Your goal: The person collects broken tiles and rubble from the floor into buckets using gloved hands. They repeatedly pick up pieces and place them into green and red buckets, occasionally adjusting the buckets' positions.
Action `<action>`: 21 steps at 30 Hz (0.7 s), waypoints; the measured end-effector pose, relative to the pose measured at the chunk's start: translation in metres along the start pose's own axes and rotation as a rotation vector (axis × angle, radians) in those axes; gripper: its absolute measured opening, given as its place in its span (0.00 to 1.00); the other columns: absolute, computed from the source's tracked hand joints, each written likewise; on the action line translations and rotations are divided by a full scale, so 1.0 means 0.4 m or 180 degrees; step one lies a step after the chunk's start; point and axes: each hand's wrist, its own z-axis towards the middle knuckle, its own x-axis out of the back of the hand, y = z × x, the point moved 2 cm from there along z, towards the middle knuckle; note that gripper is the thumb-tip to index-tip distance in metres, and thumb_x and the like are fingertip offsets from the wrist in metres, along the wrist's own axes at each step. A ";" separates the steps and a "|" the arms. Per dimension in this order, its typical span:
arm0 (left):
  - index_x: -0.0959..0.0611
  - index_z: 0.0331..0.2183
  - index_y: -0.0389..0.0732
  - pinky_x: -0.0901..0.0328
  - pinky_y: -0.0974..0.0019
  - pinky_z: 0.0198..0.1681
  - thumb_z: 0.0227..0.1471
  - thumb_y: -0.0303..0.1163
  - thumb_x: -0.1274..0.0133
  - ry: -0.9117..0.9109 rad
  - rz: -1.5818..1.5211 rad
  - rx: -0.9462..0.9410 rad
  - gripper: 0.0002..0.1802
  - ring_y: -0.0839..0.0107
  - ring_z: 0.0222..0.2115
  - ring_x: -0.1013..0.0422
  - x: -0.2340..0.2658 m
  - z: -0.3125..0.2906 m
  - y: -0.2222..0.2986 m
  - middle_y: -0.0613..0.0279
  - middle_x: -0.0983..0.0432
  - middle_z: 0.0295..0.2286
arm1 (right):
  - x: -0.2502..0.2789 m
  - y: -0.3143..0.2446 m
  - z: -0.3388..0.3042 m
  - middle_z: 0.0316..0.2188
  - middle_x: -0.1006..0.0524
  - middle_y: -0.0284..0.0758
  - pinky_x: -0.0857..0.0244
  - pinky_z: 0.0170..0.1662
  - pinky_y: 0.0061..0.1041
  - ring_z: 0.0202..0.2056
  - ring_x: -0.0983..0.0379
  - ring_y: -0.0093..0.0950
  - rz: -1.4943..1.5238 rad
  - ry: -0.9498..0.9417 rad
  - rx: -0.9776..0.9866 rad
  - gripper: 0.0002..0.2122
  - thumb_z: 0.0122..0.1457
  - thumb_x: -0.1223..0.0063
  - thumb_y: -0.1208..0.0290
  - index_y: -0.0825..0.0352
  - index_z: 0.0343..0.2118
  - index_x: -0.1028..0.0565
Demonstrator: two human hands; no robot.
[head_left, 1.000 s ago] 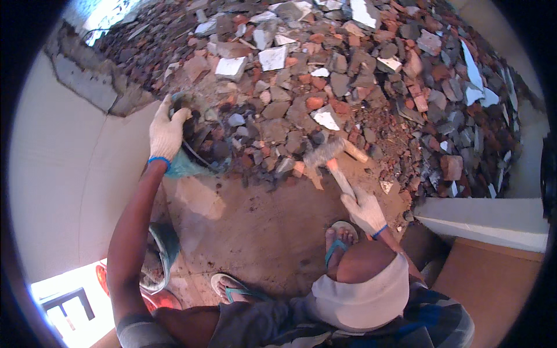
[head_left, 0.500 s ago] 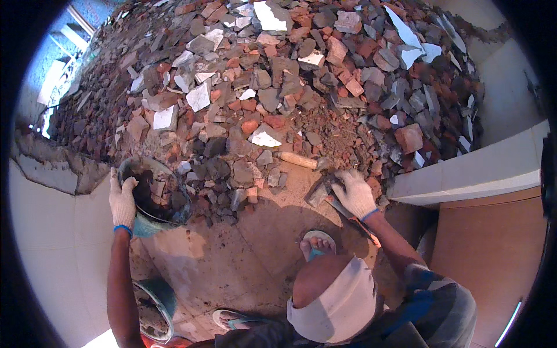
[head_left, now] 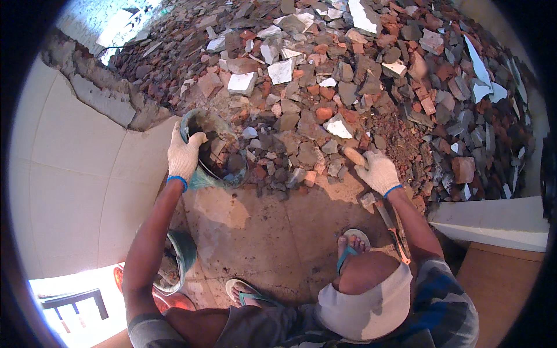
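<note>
Head view, left: cream-gloved left hand clamped on the rim of a round green plastic bucket, left of centre.
Right: cream-gloved right hand touches a short tan wooden handle, right of centre; cannot tell whether its fingers close round it.
Hammer: grey-headed hammer just below the right hand.
Rubble: red-and-grey broken masonry across the top.

No readable text or numbers, as far as blur allows.
</note>
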 end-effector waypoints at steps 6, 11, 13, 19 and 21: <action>0.33 0.74 0.33 0.33 0.53 0.67 0.51 0.49 0.34 -0.0021 0.0006 0.0017 0.57 0.45 0.62 0.24 -0.005 0.016 -0.001 0.34 0.21 0.60 | 0.021 -0.087 0.010 0.39 0.14 0.55 0.24 0.49 0.54 0.45 0.16 0.56 0.1939 -0.1307 -0.0748 0.28 0.68 0.41 0.45 0.72 0.50 0.21; 0.34 0.74 0.32 0.31 0.53 0.66 0.51 0.48 0.34 -0.0108 0.0235 -0.0058 0.56 0.45 0.60 0.22 0.003 0.017 0.003 0.35 0.20 0.59 | 0.009 -0.199 0.009 0.37 0.15 0.58 0.23 0.46 0.51 0.43 0.15 0.54 0.0986 -0.0759 -0.0431 0.27 0.71 0.45 0.47 0.72 0.53 0.21; 0.33 0.74 0.33 0.29 0.53 0.64 0.51 0.46 0.34 -0.0325 0.0234 0.0051 0.55 0.48 0.57 0.20 0.006 0.003 -0.005 0.38 0.18 0.57 | 0.009 -0.218 -0.059 0.38 0.15 0.59 0.23 0.46 0.53 0.43 0.16 0.57 0.0750 -0.0469 -0.0358 0.26 0.71 0.43 0.52 0.71 0.59 0.24; 0.34 0.74 0.33 0.30 0.51 0.65 0.52 0.49 0.34 -0.0272 0.0128 -0.0040 0.56 0.44 0.58 0.21 0.015 0.005 -0.001 0.35 0.18 0.56 | 0.060 -0.138 -0.123 0.44 0.14 0.56 0.23 0.50 0.57 0.46 0.17 0.61 0.1245 0.0512 -0.0708 0.28 0.70 0.41 0.54 0.68 0.66 0.27; 0.34 0.74 0.34 0.31 0.51 0.66 0.52 0.51 0.34 -0.0263 0.0176 -0.0088 0.56 0.43 0.59 0.22 0.015 0.004 0.000 0.35 0.18 0.57 | 0.075 -0.078 -0.139 0.47 0.15 0.58 0.24 0.53 0.55 0.51 0.18 0.60 0.1089 0.0700 -0.1179 0.25 0.72 0.42 0.55 0.68 0.65 0.25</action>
